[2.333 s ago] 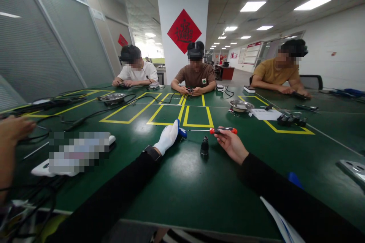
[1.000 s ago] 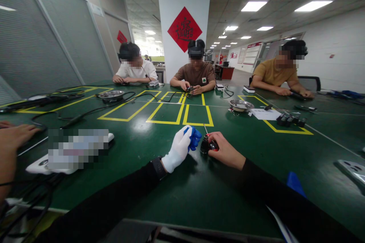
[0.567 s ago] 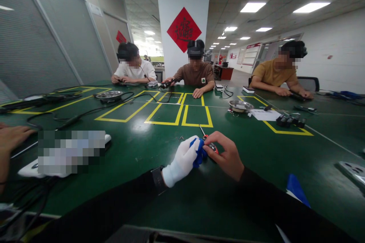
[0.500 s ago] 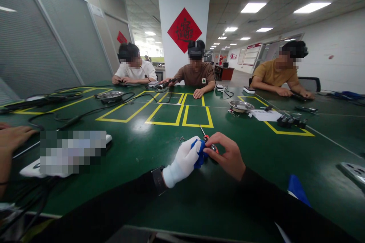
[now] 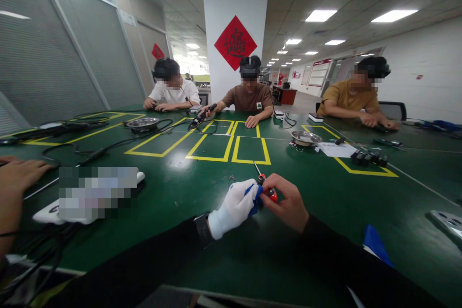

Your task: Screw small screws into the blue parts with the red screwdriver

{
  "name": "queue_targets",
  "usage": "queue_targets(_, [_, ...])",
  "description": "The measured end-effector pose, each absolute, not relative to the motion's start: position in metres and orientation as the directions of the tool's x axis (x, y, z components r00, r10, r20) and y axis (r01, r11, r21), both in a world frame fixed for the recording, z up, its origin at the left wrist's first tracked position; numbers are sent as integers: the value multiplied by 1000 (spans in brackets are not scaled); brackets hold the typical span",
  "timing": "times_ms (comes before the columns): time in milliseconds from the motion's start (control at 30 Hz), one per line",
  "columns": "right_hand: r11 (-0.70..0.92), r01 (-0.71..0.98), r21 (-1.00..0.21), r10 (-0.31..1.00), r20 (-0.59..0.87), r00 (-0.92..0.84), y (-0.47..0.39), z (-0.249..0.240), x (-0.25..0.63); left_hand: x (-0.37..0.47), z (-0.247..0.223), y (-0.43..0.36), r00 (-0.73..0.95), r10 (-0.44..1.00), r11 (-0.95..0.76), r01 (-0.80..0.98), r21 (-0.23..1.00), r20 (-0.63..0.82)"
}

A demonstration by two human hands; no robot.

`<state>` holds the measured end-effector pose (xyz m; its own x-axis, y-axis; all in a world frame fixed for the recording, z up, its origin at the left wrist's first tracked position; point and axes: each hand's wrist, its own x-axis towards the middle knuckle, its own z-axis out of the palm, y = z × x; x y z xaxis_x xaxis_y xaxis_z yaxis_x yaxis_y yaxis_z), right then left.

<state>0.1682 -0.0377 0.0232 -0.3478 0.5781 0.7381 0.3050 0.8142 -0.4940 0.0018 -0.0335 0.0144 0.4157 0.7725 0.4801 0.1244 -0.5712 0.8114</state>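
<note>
My left hand wears a white glove with blue-coated fingers, curled closed in front of me. My right hand is bare, its thumb and index finger pinched together against the blue fingertips of the left. Whatever small thing sits between the fingers is hidden. Just beyond both hands a screwdriver lies on the green table, its thin shaft pointing away and its red and black handle partly covered by the right hand. A few tiny metal pieces, perhaps screws, lie left of the screwdriver.
A blue and white glove lies by my right forearm. A white power strip and cables are at left, near another person's hand. Metal bowls, paper and black parts stand farther off. Three people sit opposite.
My hands stay pressed together with almost no shift. The view has tilted slightly upward. The person opposite has swung a dark tool to the left and lower.
</note>
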Motion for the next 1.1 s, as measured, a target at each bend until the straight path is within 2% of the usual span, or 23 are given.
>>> queue_targets(167, [777,336,-532,624,719,-305,-34,21,167,5,11,-30,343,805,-546,111,830,484])
queue_targets(300, [762,309,-569,648,681,-342,-34,22,166,4,10,-30,310,810,-552,115,826,498])
queue_targets(433, [771,300,-562,637,678,-367,-37,22,164,2,10,-30,317,796,-581,165,797,515])
queue_targets(600, [773,319,-548,634,688,-353,-37,19,163,4,10,-30,302,813,-555,143,820,498])
queue_targets(700, [768,326,-552,640,689,-341,-36,17,163,5,11,-32,272,798,-596,225,771,537])
queue_targets(767, [755,329,-568,652,704,-281,-35,17,163,5,13,-34,245,787,-617,285,733,567])
queue_targets(967, [680,340,-650,676,735,52,-23,21,174,4,17,-31,144,804,-589,337,735,578])
queue_targets(1100, [625,391,-676,699,707,105,-11,17,184,8,8,-18,241,731,-659,490,570,639])
